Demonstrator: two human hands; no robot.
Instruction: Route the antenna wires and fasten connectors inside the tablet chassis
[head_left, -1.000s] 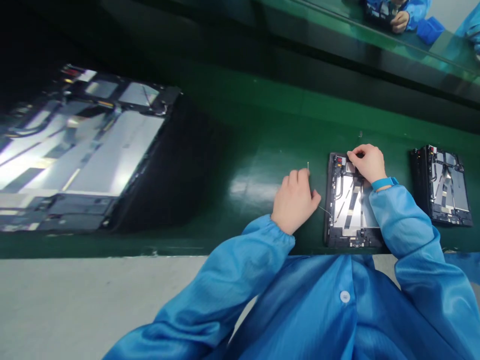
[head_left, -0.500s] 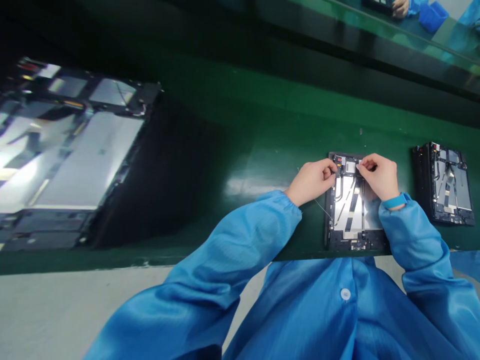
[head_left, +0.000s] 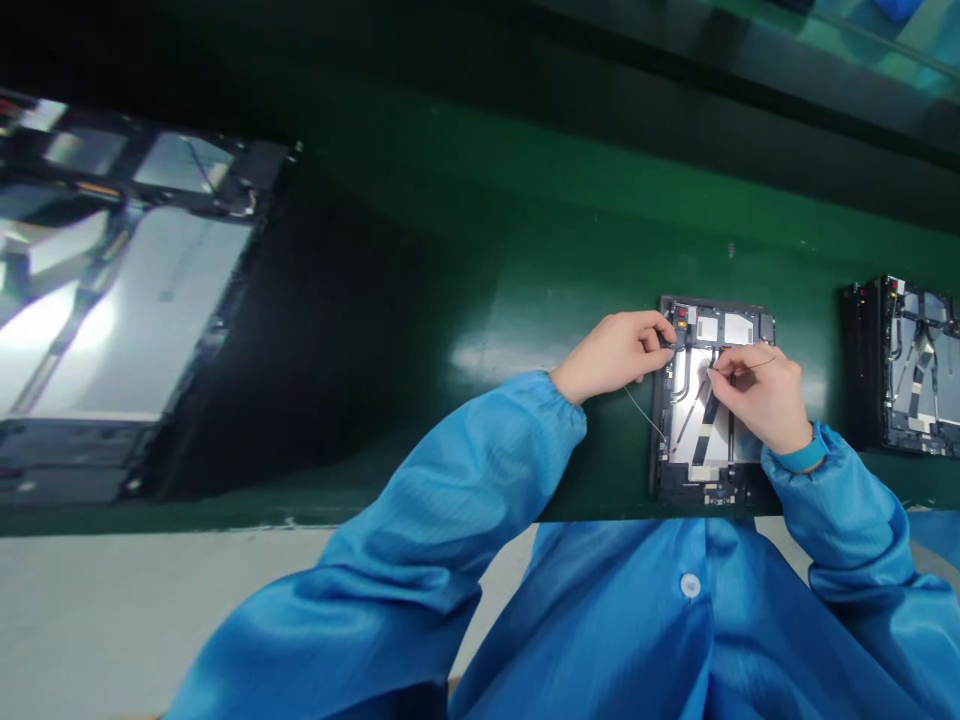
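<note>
An opened tablet-like device [head_left: 739, 450] lies near the table's front edge, its silver inner plates, black ribbon and cables showing. My left hand [head_left: 621, 348] is closed, thumb and fingertips at the device's upper left edge; what they pinch is hidden. Below that hand a thin wire [head_left: 645, 412] curves down to the device's lower left side. Over the upper middle of the device my right hand [head_left: 761, 392] is closed in a pinch on a thin dark cable [head_left: 761, 364], whose free length crosses the back of the fingers.
A stack of similar opened devices [head_left: 922, 370] stands at the right. Another opened device [head_left: 180, 300] looms large and blurred at the left. All rest on a green table [head_left: 525, 250]; a dark raised ledge [head_left: 675, 80] runs along the back.
My right hand has moved down and left from the device's upper right corner to its middle, and a thin cable now shows at its fingers. My left hand stays at the upper left edge.
</note>
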